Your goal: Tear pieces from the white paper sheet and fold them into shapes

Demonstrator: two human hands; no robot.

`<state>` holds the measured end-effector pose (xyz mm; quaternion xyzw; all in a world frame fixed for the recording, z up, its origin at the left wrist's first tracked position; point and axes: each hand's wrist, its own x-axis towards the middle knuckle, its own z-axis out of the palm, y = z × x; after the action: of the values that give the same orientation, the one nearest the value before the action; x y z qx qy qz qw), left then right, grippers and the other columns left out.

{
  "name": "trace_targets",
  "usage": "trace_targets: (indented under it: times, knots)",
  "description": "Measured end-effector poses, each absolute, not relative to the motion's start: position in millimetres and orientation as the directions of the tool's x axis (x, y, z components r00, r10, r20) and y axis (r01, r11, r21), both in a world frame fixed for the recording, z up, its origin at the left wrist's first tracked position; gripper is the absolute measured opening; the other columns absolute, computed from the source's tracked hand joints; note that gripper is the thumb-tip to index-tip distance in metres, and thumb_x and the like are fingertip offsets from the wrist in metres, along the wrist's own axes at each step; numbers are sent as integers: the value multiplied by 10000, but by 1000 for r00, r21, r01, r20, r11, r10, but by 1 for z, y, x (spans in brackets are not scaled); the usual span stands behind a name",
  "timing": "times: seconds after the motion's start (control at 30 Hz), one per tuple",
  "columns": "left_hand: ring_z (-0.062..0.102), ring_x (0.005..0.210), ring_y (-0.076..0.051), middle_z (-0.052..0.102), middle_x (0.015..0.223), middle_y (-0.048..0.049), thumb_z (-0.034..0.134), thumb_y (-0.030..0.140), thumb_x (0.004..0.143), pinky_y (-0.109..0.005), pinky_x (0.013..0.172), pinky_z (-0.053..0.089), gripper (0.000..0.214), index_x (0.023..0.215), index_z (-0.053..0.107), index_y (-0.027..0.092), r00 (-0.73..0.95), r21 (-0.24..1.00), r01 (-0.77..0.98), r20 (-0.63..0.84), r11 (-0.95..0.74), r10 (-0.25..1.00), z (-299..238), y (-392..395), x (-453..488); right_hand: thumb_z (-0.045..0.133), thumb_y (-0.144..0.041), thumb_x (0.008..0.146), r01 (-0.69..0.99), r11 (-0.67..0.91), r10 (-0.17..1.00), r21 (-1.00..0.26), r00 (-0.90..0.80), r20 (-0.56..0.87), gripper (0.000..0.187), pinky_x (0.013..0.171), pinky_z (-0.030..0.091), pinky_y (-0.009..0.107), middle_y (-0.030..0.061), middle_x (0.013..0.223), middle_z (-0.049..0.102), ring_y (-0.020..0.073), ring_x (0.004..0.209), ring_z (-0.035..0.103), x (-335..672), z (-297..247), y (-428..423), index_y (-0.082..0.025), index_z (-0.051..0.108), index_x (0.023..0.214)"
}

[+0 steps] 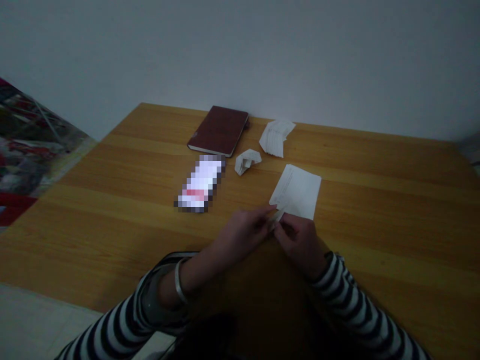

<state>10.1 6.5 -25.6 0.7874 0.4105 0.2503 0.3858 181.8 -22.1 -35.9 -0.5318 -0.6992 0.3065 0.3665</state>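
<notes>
A white sheet of paper [298,192] lies on the wooden table [112,200] just beyond my hands. My left hand [243,235] pinches the near corner of the sheet, its fingers closed on the edge. My right hand [298,240] meets it at the same corner, fingers curled and pinching the paper too. Both wrists wear striped sleeves, and a metal bangle sits on my left wrist.
A dark red notebook [220,131] lies at the table's far edge. A stack of white paper slips [275,136] and a small folded paper shape [246,161] sit nearby. A lit phone [199,184] rests left of centre. Patterned fabric [26,145] is at far left.
</notes>
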Motion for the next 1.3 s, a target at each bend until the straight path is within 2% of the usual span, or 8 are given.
trace_targets:
  times: [0.17, 0.33, 0.43, 0.6, 0.9, 1.0, 1.13, 1.3]
  knots:
    - [659, 631, -181, 721, 812, -73, 542, 250, 932, -259, 541, 468, 312, 1219, 590, 138, 579, 443, 673, 182, -592, 795, -25, -4, 10, 553, -182, 830, 652, 399, 898, -645, -134, 420, 115, 581, 465, 282, 18, 641, 595, 158, 602, 577, 174, -38, -30, -199, 533, 718]
    - [609, 607, -162, 669, 740, -45, 510, 197, 941, -265, 563, 478, 386, 1318, 507, 114, 645, 244, 619, 384, -747, 660, -21, -11, 10, 573, -176, 844, 468, 211, 944, -858, 130, 303, 232, 540, 536, 239, 26, 787, 713, 158, 631, 683, 169, -40, -32, -210, 524, 1068]
    - [634, 662, -162, 686, 787, -50, 524, 192, 931, -261, 605, 503, 447, 1375, 486, 158, 569, 346, 645, 377, -681, 731, -23, -11, 12, 562, -114, 816, 481, 284, 911, -829, 133, 390, 246, 636, 599, 275, 39, 855, 758, 178, 719, 731, 169, -38, -34, -213, 621, 1033]
    - [696, 881, -176, 717, 1126, -94, 523, 130, 901, -283, 748, 560, 550, 1438, 438, 217, 428, 783, 437, 251, -443, 868, -30, -7, 12, 582, -79, 826, 545, 490, 801, -681, 27, 598, 296, 700, 633, 302, 33, 904, 781, 187, 788, 752, 170, -31, -39, -249, 723, 1022]
    - [541, 1281, -241, 497, 1462, -135, 640, 192, 868, -392, 1055, 464, 752, 1522, 273, 231, 574, 951, 168, 121, -261, 810, -17, -2, 14, 603, -107, 844, 351, 369, 854, -860, 238, 464, 231, 722, 628, 332, 24, 906, 773, 180, 808, 738, 183, -43, -31, -263, 767, 800]
    - [599, 1195, -215, 582, 1370, -152, 632, 288, 891, -374, 1006, 496, 841, 1550, 115, 215, 528, 981, 114, 76, -159, 846, -19, 1, 16, 579, -102, 847, 402, 317, 846, -859, 290, 447, 251, 729, 624, 343, 34, 900, 768, 188, 814, 735, 186, -47, -27, -252, 768, 779]
    - [665, 849, -173, 728, 930, -71, 464, 383, 975, -297, 775, 545, 339, 1132, 649, 146, 370, 962, 263, -32, -72, 928, -20, 11, 14, 549, -125, 885, 407, 295, 870, -865, 259, 419, 258, 825, 608, 373, 48, 975, 751, 197, 917, 717, 186, -44, -26, -254, 772, 892]
    - [633, 684, -149, 686, 718, -27, 495, 396, 955, -255, 641, 520, 365, 835, 695, 116, 419, 976, 215, -133, 44, 898, -17, 18, 12, 594, -182, 867, 167, 250, 951, -954, 143, 274, 233, 897, 594, 376, 85, 1144, 684, 213, 1062, 672, 180, -42, -26, -226, 721, 1058]
